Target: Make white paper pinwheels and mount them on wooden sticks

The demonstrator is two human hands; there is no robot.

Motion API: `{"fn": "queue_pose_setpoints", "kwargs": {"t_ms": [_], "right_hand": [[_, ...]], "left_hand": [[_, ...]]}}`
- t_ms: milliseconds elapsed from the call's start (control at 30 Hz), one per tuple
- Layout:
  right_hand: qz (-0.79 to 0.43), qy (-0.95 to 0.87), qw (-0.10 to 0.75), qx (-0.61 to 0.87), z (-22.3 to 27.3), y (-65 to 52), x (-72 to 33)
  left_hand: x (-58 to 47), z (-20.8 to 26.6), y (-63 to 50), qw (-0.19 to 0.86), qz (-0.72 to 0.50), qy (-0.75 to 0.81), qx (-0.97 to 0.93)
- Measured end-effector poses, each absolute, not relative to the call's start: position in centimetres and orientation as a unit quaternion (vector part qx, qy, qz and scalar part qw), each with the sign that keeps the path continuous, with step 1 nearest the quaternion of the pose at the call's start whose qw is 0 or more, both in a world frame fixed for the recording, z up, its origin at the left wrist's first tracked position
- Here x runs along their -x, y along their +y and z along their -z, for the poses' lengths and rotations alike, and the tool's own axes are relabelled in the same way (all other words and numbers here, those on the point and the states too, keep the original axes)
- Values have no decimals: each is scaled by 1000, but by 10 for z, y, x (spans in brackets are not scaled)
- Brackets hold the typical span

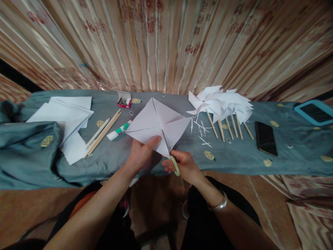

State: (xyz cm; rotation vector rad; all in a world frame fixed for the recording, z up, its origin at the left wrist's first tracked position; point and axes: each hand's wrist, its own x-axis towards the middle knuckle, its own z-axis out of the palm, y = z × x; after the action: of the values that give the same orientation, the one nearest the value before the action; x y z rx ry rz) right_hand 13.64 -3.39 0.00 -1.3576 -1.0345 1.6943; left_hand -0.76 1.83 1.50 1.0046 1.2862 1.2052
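A square sheet of white paper [145, 119], with creases and slits running in from its corners, is held up over the table. My left hand [142, 152] grips its lower left edge, thumb on top. My right hand [183, 165] is closed around a pair of scissors with a pale yellow-green handle [175, 166]; their blades are at the sheet's near corner, along a slit toward the middle. A glue tube [119, 130] lies just left of the paper. Thin white paper strips [201, 128] are scattered to its right.
Several paper pinwheels [221, 102] on wooden sticks lie at the back right. Beyond them are a phone [265, 138] and a blue-framed device [316, 113]. Leftward lie wooden sticks [104, 132], a small red box [124, 100] of metal pins and white paper sheets [70, 114]. A curtain [156, 45] hangs behind.
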Motion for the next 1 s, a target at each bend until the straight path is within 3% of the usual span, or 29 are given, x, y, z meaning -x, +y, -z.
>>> {"fn": "queue_pose_setpoints", "kwargs": {"t_ms": [1000], "right_hand": [[-670,-385,349,530,3,-33,-137]], "left_hand": [[10,-6,21,540,-503,533,-413]]}}
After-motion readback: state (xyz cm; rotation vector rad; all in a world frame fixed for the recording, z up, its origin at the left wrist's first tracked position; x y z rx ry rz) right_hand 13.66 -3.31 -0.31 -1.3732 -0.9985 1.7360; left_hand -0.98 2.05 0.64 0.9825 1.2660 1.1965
